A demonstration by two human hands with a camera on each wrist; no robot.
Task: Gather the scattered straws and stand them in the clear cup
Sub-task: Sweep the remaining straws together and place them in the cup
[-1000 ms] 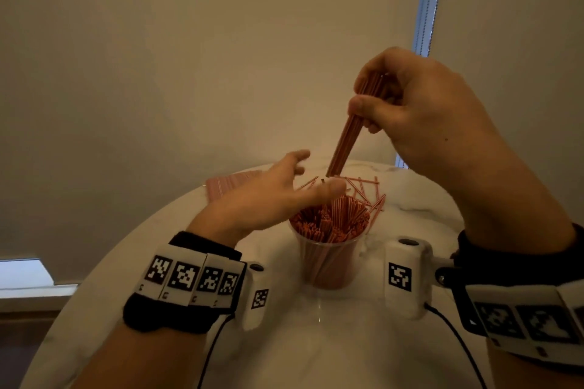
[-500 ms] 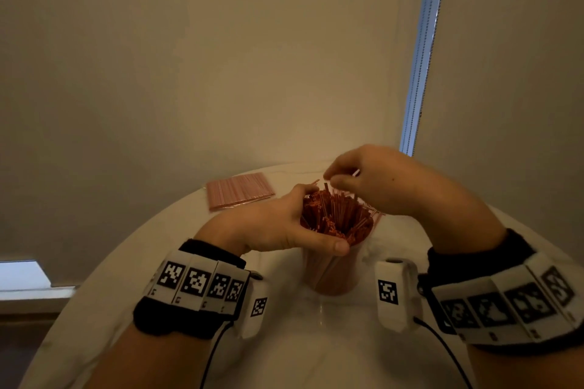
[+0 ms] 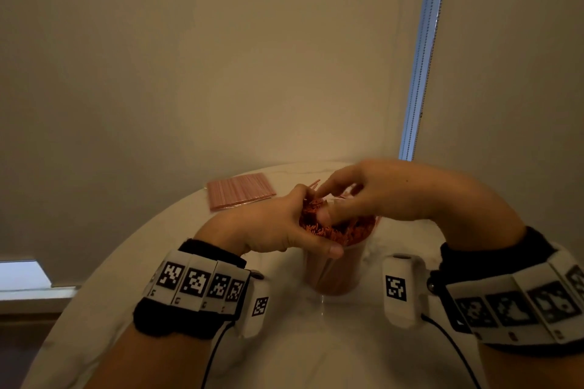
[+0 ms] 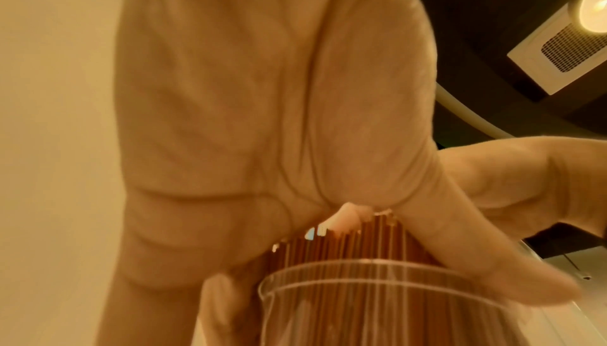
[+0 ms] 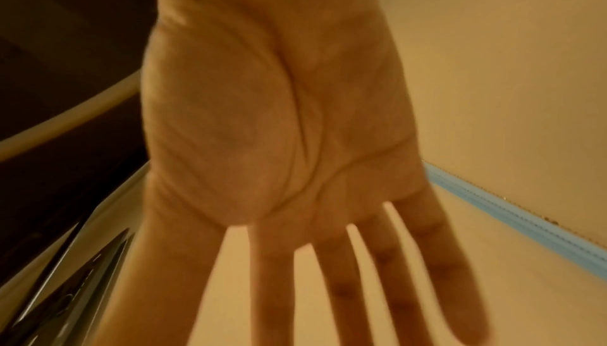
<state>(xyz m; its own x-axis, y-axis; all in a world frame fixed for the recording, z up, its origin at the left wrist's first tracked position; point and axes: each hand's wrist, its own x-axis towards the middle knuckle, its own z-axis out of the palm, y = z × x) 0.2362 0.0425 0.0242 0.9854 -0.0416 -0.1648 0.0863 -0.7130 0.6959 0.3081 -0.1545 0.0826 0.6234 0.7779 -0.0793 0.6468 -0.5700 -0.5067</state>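
Note:
The clear cup (image 3: 335, 275) stands mid-table, packed with upright red straws (image 3: 344, 232). My left hand (image 3: 294, 224) wraps round the cup's rim and the straw bundle just above it. Its thumb (image 3: 331, 251) lies across the near side. In the left wrist view the thumb (image 4: 466, 260) crosses the cup rim (image 4: 361, 284) and the straws (image 4: 345, 250). My right hand (image 3: 341, 202) hovers over the straw tops, its fingers touching them. The right wrist view shows the right hand (image 5: 345, 273) with straight, spread fingers and nothing in it. A few loose straws (image 3: 314, 183) peek out behind the hands.
A flat pack of pink straws (image 3: 240, 191) lies at the back left of the round white marble table (image 3: 316, 357). Beige blinds rise right behind the table, with a blue strip of window (image 3: 420, 57) between them. The table's curved edge runs along the left.
My right hand came down with a bunch of straws, released it into the cup, and now lies spread over the tops. My left hand moved from open beside the cup to wrapped round its rim.

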